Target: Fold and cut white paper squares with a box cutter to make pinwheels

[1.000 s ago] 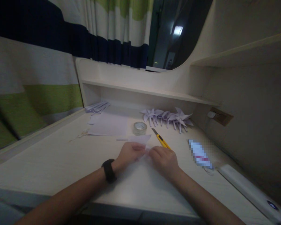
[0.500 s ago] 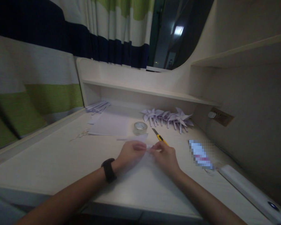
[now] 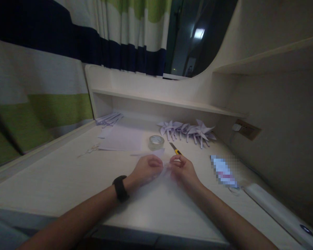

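Note:
My left hand (image 3: pixel 149 167), with a black watch (image 3: pixel 120 188) on its wrist, is closed in a pinch over the middle of the desk. Opposite it, my right hand (image 3: pixel 184 170) is closed too, thumb and fingers together. Between the fingertips shows a small white piece of paper (image 3: pixel 166 167), blurred and mostly covered by the fingers. Just behind the left hand lies a white paper shape (image 3: pixel 159 152) with a thin strip reaching left. A yellow utility knife (image 3: pixel 177 151) lies beyond the right hand, its handle partly covered. Behind the hands stands a roll of clear tape (image 3: pixel 155 142).
Several white paper pinwheels (image 3: pixel 190 131) lie at the back. Paper sheets (image 3: pixel 122 137) and rolled paper sticks (image 3: pixel 109 119) are at back left, near some tangled scraps (image 3: pixel 91 148). A pixelated object (image 3: pixel 224 172) and a long white lamp-like bar (image 3: pixel 276 208) lie to the right.
My right hand's fingers have shifted slightly and curled around at the white paper. The left hand has barely moved. Everything else on the desk stays in place.

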Demonstrator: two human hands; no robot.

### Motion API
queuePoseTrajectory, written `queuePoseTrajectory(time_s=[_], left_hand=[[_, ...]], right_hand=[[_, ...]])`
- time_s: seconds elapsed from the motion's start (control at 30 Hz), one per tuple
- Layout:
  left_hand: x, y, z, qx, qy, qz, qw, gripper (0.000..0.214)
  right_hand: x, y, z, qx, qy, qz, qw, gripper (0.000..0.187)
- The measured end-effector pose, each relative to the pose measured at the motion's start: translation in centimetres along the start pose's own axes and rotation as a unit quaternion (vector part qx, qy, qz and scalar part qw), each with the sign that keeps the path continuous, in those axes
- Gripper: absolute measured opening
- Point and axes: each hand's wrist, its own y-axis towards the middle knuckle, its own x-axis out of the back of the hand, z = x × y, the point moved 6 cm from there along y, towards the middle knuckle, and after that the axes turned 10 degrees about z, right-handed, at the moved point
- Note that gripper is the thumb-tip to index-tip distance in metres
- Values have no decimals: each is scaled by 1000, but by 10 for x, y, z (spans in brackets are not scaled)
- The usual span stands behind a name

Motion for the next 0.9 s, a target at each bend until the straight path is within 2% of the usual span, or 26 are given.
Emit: queuePoseTrajectory(time_s=[0.13,0.37,0.53,0.9], left_hand=[[-1,2,3,-15,-7,10,1000,30],[4,2,-1,4,112,-6,994,29],[2,3,-3,-17,134,10,991,26],[1,4,-2,-24,109,22,994,27]], right_hand=[[4,2,-5,13,-20,-31,999,41],[5,-2,-2,47,-94,-83,991,33],[1,-8,6,53,-143,-116,982,30],[0,-6,3,44,-119,-67,990,34]])
